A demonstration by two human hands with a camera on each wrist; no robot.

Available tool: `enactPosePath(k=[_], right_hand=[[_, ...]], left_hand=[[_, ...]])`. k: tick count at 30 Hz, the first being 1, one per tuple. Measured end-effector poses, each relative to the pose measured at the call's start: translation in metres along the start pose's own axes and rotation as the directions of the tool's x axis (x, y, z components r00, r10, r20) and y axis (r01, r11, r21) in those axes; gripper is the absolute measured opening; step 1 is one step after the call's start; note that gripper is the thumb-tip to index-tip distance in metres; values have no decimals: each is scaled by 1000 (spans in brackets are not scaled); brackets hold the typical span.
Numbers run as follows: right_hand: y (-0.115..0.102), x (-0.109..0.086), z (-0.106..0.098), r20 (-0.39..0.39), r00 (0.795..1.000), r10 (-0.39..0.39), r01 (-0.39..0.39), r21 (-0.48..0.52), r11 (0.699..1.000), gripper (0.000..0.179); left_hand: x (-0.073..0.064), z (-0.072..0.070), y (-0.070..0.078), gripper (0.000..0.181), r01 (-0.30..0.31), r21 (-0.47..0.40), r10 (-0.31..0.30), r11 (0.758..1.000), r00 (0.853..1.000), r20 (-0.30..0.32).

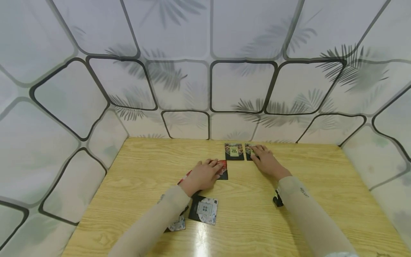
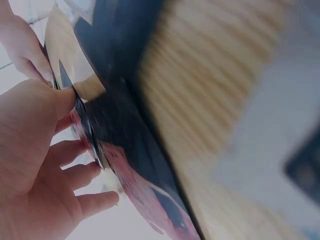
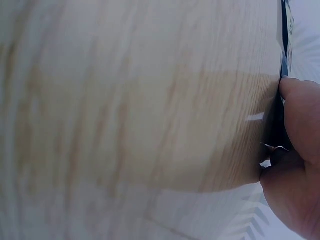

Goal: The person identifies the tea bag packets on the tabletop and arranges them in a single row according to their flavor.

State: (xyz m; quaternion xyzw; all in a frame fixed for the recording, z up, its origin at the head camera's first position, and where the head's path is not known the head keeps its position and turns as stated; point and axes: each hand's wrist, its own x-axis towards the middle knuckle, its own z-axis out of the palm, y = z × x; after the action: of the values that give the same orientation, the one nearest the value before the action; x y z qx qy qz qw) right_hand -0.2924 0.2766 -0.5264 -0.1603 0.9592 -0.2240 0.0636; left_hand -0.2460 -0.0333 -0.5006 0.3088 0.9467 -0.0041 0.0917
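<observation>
My left hand (image 1: 203, 176) rests on a red-and-black printed card (image 1: 223, 170) on the table; another red edge (image 1: 184, 176) shows beside that hand. In the left wrist view, the thumb and spread fingers of the left hand (image 2: 45, 150) touch the glossy card edges. My right hand (image 1: 266, 162) lies over a black card with a food picture (image 1: 248, 151) near the back edge, covering its right part. Its thumb touches the card's edge in the right wrist view, where the right hand (image 3: 302, 135) is partly cut off. A similar food-picture card (image 1: 234, 151) lies just left of it.
Nearer me lie a black card with a pale blue-white pattern (image 1: 203, 210) and another such card (image 1: 177, 224), partly under the left sleeve. A wood-grain table (image 1: 250, 214) meets a patterned wall covering (image 1: 237, 85) at the back and sides.
</observation>
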Motion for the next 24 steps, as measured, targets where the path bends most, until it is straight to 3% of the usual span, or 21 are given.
enactPosePath(k=[8, 16, 24], right_hand=[[-1, -1, -1, 0, 1000, 2, -2, 3, 1000, 57], [-2, -1, -2, 2, 1000, 0, 0, 9, 1000, 57], [-3, -2, -2, 7, 1000, 2, -2, 12, 1000, 58]], left_hand=[[1, -4, -10, 53, 48, 26, -48, 999, 999, 0], [10, -7, -19, 64, 96, -54, -95, 994, 995, 22], [25, -5, -29, 55, 112, -94, -111, 989, 994, 10]])
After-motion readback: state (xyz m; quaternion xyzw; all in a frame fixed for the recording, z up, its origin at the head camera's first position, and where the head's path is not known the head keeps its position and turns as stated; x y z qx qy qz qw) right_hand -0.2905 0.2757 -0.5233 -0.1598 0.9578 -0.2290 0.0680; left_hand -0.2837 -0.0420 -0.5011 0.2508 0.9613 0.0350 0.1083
